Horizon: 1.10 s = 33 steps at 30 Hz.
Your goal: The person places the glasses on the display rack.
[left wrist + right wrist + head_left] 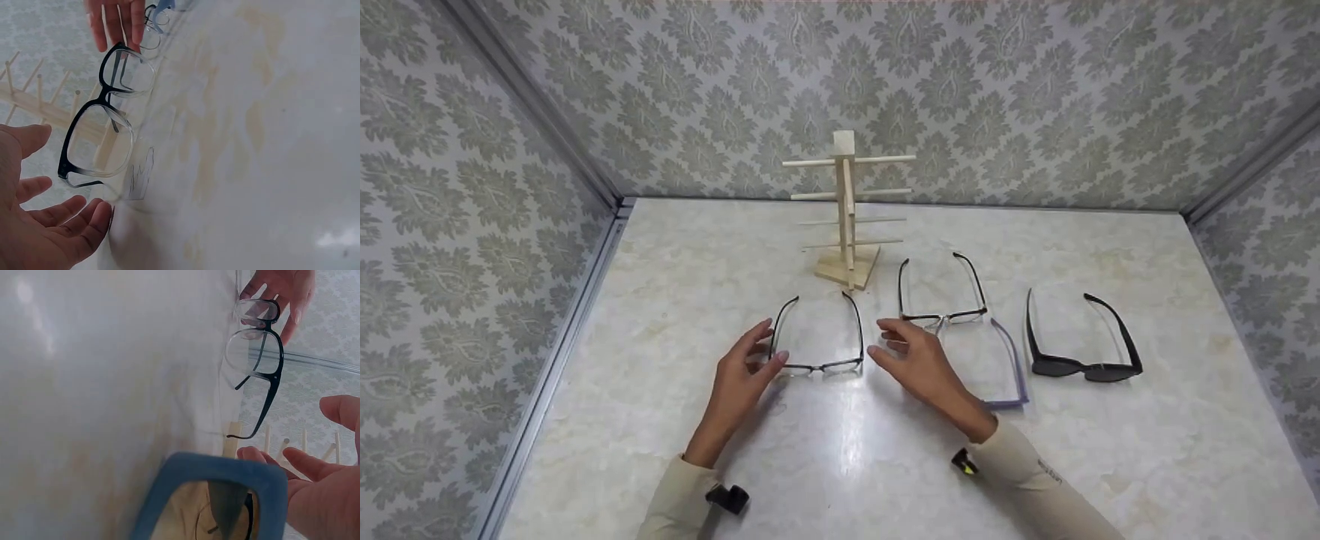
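Clear-bottomed glasses with a dark upper rim (817,368) stand on the table with their temples spread toward the back. At their left side is my left hand (742,375), its thumb overlapping the hinge corner in the head view. The left wrist view shows those fingers spread beside the glasses (104,95), with a gap around the frame. My right hand (919,362) is just right of the same pair, fingers apart and holding nothing. Beneath the right forearm lie blue-purple glasses (1021,379), partly hidden by it; their rim (225,464) looms large in the right wrist view.
Behind the glasses stands a wooden rack (846,202) with several pegs on a square base. Another dark-rimmed pair of glasses (979,311) lies beyond my right hand. Black sunglasses (1057,367) are farther right. Patterned walls (855,75) border the marbled table (660,262).
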Each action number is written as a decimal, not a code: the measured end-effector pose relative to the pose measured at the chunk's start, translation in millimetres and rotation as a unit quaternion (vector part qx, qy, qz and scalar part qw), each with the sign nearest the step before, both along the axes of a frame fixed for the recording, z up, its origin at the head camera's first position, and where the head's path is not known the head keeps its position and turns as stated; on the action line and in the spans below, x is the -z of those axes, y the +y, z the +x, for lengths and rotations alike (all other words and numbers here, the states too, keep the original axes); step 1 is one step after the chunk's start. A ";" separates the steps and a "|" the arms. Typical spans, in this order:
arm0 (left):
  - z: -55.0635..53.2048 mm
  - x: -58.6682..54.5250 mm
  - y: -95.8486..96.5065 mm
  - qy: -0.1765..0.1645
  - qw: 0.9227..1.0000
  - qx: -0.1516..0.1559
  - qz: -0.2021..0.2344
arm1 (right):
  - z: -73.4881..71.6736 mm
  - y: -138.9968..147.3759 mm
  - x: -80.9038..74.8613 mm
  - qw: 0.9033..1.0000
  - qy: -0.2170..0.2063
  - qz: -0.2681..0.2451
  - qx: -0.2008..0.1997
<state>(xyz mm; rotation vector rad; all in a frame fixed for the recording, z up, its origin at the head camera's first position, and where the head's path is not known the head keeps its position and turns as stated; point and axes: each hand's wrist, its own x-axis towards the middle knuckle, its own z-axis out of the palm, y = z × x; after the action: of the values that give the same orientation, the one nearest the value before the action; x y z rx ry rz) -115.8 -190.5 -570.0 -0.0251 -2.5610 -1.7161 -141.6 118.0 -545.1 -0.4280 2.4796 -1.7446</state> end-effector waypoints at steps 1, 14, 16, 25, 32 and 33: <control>-0.9 0.8 0.1 -0.001 1.000 0.000 0.000 | 0.0 -1.5 1.3 1.000 -0.006 -0.002 0.002; -5.5 8.1 0.6 -0.012 0.999 -0.015 0.035 | 0.3 -20.8 12.5 0.999 -0.044 -0.012 0.011; -5.5 8.3 1.2 -0.015 0.999 -0.014 0.034 | 0.0 -22.0 13.7 0.999 -0.040 -0.015 0.013; -5.7 8.1 1.6 -0.025 0.999 -0.018 0.040 | -0.8 -25.7 19.3 0.999 -0.034 -0.034 0.026; -4.7 12.6 1.6 -0.023 0.996 -0.010 0.082 | -2.0 -26.8 22.9 0.998 -0.036 -0.044 0.030; -4.7 13.4 1.7 -0.023 0.996 -0.007 0.090 | -2.2 -27.0 23.4 0.998 -0.037 -0.045 0.030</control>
<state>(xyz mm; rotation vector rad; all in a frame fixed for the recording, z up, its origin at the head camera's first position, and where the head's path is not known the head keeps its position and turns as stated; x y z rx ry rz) -120.5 -188.8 -583.4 0.0425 -2.4198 -1.9566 -143.8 91.1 -568.5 -0.2932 2.3946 -1.8635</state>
